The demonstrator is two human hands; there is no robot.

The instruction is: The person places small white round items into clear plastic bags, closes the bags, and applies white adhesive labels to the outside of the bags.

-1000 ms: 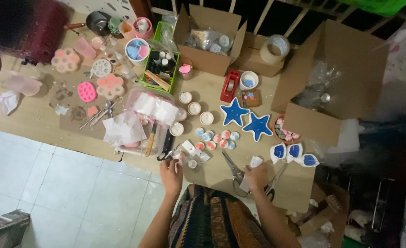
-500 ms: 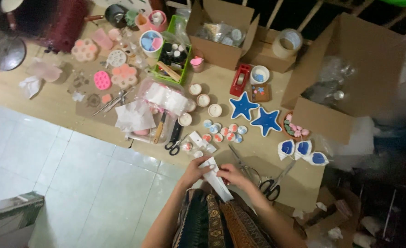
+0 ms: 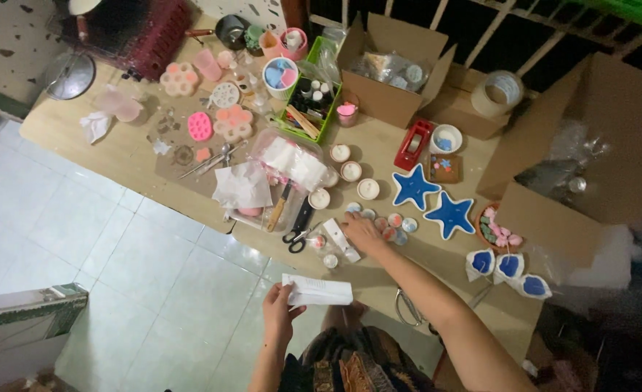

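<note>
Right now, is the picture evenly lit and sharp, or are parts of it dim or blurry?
Head view: the light is uneven, brightest on the pale floor tiles and the wooden table, while the top right behind the cardboard boxes falls almost black. The left hand holding a white folded paper reads fairly sharp; the right hand among the small round tins is slightly soft.

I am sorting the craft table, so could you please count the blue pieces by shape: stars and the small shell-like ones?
Blue stars: 2, one nearer the red tape dispenser, one beside it.
Blue shell-like pieces: 3, in a row.
Total: 5
</note>
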